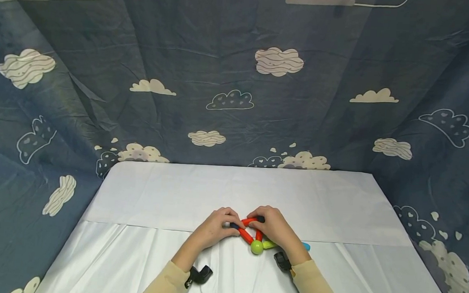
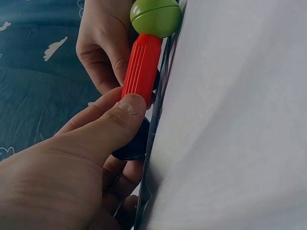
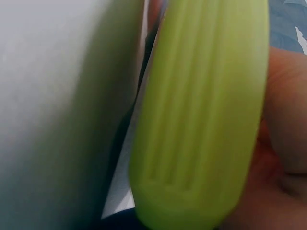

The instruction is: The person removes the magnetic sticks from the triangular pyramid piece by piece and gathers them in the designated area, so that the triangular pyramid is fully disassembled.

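Observation:
A toy frame of plastic rods and balls lies between both hands in the head view. Its lime-green ball (image 1: 257, 247) joins a red rod (image 1: 246, 236), a second red rod (image 1: 259, 236) and a lime rod (image 1: 269, 245). My left hand (image 1: 215, 229) pinches the first red rod close to a dark blue ball (image 2: 134, 141), thumb on top. A third red rod (image 1: 248, 221) runs along the far side. At its right end, my right hand (image 1: 275, 227) grips a dark blue ball (image 1: 260, 219). The lime rod (image 3: 201, 110) fills much of the right wrist view, beside the hand.
A light blue piece (image 1: 306, 246) shows past the right wrist, partly hidden by it. White cloth (image 1: 155, 195) covers the table. Dark cloud-patterned curtains (image 1: 182, 71) stand behind it and at both sides. Each wrist carries a small black camera (image 1: 200, 275).

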`<state>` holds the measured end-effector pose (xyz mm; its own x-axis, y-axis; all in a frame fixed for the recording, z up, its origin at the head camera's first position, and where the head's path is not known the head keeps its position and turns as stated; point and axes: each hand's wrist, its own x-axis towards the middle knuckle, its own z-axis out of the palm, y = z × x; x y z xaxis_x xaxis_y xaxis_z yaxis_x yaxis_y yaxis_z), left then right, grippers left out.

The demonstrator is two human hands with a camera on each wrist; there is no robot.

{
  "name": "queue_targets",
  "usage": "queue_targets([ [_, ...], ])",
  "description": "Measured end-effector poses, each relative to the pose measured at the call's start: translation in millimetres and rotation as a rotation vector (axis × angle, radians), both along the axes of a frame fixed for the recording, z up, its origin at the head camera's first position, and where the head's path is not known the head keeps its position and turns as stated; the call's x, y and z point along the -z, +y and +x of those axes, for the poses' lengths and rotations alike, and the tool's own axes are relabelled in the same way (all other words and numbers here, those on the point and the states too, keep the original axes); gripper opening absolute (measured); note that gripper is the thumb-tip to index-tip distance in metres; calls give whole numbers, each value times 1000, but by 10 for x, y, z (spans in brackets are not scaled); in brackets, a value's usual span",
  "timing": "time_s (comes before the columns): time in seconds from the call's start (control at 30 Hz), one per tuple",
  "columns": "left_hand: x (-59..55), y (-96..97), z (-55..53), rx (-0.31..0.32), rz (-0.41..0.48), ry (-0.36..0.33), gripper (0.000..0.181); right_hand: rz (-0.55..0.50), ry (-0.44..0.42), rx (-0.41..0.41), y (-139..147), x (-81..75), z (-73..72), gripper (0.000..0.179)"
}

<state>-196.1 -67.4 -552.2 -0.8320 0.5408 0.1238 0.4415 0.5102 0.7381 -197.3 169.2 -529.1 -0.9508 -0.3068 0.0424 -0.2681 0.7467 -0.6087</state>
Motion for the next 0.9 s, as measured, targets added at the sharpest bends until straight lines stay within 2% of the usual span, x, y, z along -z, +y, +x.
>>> queue_targets([
  [0.13,-3,-3,1,-1,9,-8,13,-5,-7,13,-7,0,3,16],
  [0.37,-21,-4,12,-4,19,-28,14,8,5,87,-17,0,-2,16],
  [0.9,-13,0,13,-3,11,-15,16,13,-6,110,-15,18,-12,19],
])
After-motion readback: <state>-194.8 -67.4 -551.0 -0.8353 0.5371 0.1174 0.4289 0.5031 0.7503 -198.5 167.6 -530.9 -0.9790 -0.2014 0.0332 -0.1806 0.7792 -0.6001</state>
